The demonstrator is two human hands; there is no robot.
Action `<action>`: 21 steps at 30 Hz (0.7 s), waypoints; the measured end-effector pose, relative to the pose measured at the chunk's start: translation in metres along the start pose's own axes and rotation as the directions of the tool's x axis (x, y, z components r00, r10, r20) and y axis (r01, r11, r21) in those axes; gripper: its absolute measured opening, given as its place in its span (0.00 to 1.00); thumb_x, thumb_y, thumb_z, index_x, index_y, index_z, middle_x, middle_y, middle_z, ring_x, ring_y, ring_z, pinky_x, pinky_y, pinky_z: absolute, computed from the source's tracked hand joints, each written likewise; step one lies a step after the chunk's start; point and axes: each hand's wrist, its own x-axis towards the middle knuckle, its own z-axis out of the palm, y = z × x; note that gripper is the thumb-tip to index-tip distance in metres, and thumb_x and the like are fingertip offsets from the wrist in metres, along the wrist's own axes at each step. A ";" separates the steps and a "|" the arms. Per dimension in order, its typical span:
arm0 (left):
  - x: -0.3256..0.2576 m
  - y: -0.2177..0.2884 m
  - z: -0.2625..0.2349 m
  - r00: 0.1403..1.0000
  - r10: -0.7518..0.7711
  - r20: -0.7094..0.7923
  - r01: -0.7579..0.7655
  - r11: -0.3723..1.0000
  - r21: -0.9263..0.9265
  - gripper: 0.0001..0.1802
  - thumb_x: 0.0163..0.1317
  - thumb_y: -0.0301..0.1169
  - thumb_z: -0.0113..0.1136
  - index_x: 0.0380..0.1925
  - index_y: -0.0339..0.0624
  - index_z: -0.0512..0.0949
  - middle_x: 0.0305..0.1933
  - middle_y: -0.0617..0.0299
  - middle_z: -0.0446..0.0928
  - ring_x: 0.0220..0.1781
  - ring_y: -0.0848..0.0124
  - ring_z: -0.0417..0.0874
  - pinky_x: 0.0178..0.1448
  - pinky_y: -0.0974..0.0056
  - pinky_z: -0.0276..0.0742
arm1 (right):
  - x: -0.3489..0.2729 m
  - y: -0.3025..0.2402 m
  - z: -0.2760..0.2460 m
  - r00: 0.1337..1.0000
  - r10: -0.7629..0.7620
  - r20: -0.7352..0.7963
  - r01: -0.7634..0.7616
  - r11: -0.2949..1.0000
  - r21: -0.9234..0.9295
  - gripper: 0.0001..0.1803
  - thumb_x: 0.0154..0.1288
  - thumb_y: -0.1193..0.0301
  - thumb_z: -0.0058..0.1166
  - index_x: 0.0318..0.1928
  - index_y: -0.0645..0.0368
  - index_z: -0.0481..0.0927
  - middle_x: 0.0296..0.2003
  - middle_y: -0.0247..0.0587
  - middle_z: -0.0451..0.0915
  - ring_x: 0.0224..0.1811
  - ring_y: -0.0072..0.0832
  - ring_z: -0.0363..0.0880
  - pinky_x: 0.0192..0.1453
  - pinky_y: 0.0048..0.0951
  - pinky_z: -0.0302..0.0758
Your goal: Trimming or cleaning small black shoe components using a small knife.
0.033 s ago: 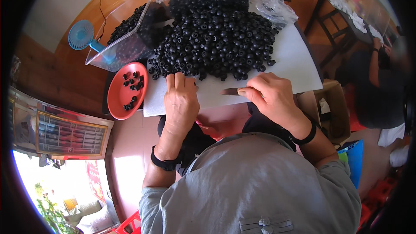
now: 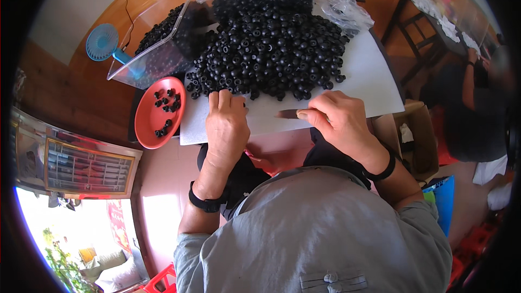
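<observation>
At the centre of the frame, on the near edge of a white board (image 2: 374, 84), the right hand (image 2: 339, 122) is pinching a small blade (image 2: 286, 113) between thumb and fingers, the blade lying flat and pointing toward the left of the picture. Just beside it, to the left, the left hand (image 2: 227, 125) is resting palm down on the board with its fingers pressed together and stretched toward the foot of a big heap of small black round parts (image 2: 271, 49); whether the fingertips are gripping one of the parts cannot be told. The heap is filling the upper middle of the frame, covering most of the board and spilling back into a clear plastic bin (image 2: 163, 38) that is tilting at the upper left. Left of the board, a red plate (image 2: 146, 116) is holding a few of the same black parts, well apart from each other. Further up and left, a small blue fan (image 2: 103, 42) is standing on the wooden table (image 2: 87, 92). A crumpled clear plastic bag (image 2: 342, 5) is lying at the upper right edge of the heap. Both wrists are wearing black bands, and a grey shirt (image 2: 325, 233) is filling the lower middle. At the far right edge, another person in dark clothing (image 2: 477, 114) is sitting, well apart from the board.
</observation>
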 end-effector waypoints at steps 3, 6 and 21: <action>0.003 0.008 -0.013 0.980 -0.170 0.101 0.197 0.886 -0.419 0.08 0.60 0.19 0.62 0.40 0.32 0.83 0.36 0.58 0.77 0.38 0.65 0.78 0.40 0.63 0.76 | 0.004 -0.002 0.005 0.996 0.088 -0.018 -0.085 0.991 0.102 0.09 0.63 0.70 0.68 0.31 0.60 0.81 0.22 0.38 0.79 0.22 0.32 0.76 0.27 0.32 0.70; -0.002 0.016 -0.013 0.892 -0.302 0.335 0.438 0.405 -0.803 0.09 0.67 0.21 0.60 0.45 0.30 0.84 0.39 0.60 0.80 0.35 0.73 0.78 0.36 0.70 0.74 | 0.002 0.001 0.008 0.969 0.246 0.011 -0.240 0.935 0.260 0.12 0.64 0.67 0.68 0.29 0.60 0.80 0.18 0.37 0.77 0.17 0.30 0.72 0.23 0.31 0.66; -0.009 0.030 0.015 0.846 -0.199 0.495 0.430 -0.294 -0.853 0.17 0.73 0.22 0.55 0.60 0.29 0.78 0.46 0.51 0.80 0.41 0.67 0.81 0.38 0.67 0.78 | 0.003 -0.005 0.009 0.933 0.351 0.080 -0.358 0.882 0.307 0.12 0.66 0.66 0.66 0.31 0.61 0.82 0.16 0.37 0.73 0.16 0.22 0.67 0.23 0.28 0.63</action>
